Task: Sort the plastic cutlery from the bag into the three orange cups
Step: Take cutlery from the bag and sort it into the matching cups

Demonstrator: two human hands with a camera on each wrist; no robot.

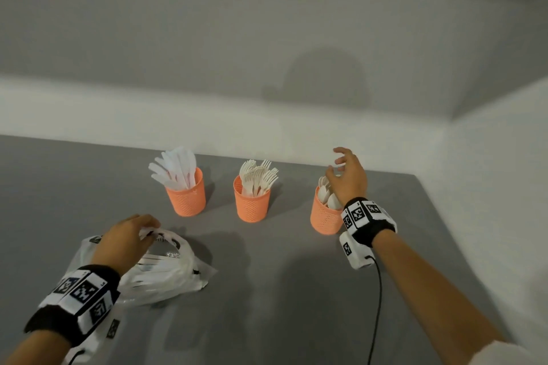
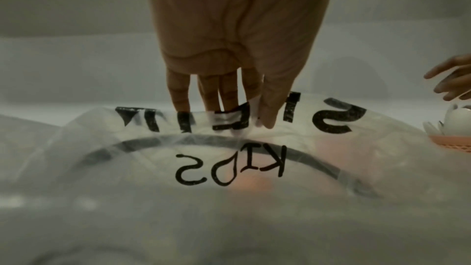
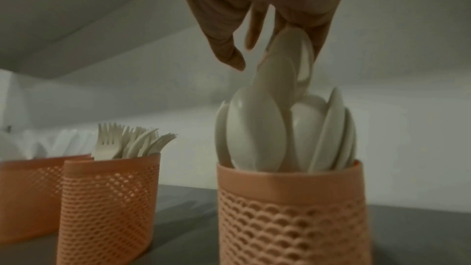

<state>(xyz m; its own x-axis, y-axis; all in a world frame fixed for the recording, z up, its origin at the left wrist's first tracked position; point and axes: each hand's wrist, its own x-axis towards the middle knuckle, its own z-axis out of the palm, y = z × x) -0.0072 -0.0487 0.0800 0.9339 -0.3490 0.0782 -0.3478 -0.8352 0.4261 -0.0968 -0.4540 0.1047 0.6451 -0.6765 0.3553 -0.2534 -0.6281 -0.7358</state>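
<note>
Three orange mesh cups stand in a row on the grey table [image 1: 290, 299]: the left cup [image 1: 186, 197] holds knives, the middle cup [image 1: 252, 204] forks, the right cup [image 1: 324, 216] spoons. My right hand [image 1: 336, 163] hovers just over the spoons [image 3: 257, 132] with fingers spread; the tallest spoon bowl [image 3: 285, 61] stands right under the fingertips, not gripped. At the near left lies the clear printed plastic bag [image 1: 169, 271], white cutlery visible inside. My left hand [image 1: 148, 230] pinches the bag's upper edge [image 2: 229, 120] between thumb and fingers.
A white wall runs close behind the cups and along the table's right edge. A black cable [image 1: 378, 305] hangs from my right wrist over the near table. Bare grey surface lies between the bag and the cups.
</note>
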